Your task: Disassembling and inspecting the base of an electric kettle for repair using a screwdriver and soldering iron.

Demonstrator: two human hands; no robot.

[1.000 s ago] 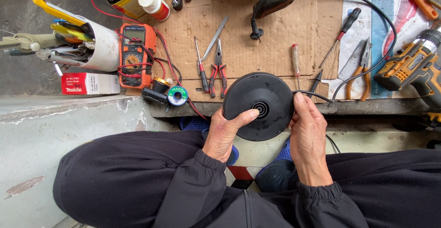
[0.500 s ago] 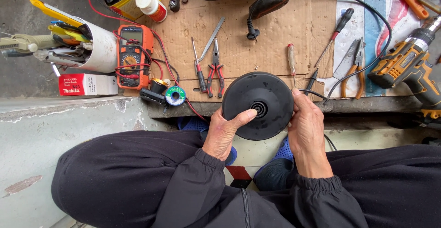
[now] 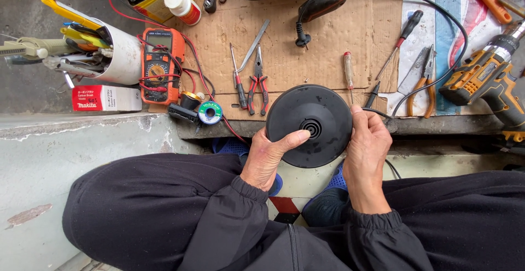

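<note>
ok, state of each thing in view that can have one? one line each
Round black base: held up at the bench edge, flat face to the camera.
Left hand: grips the base's left rim, thumb across its face.
Right hand: grips the right rim.
Power cord: unplugged, plug lying on the cardboard.
Red pliers: lying flat, jaws shut.
Multimeter: leads wrapped round it.

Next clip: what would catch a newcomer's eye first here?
A round black disc sits at centre, held at its edges by the left hand and right hand. On the cardboard behind lie red-handled pliers, with an orange meter at left. A yellow-and-black drill lies at far right.
</note>
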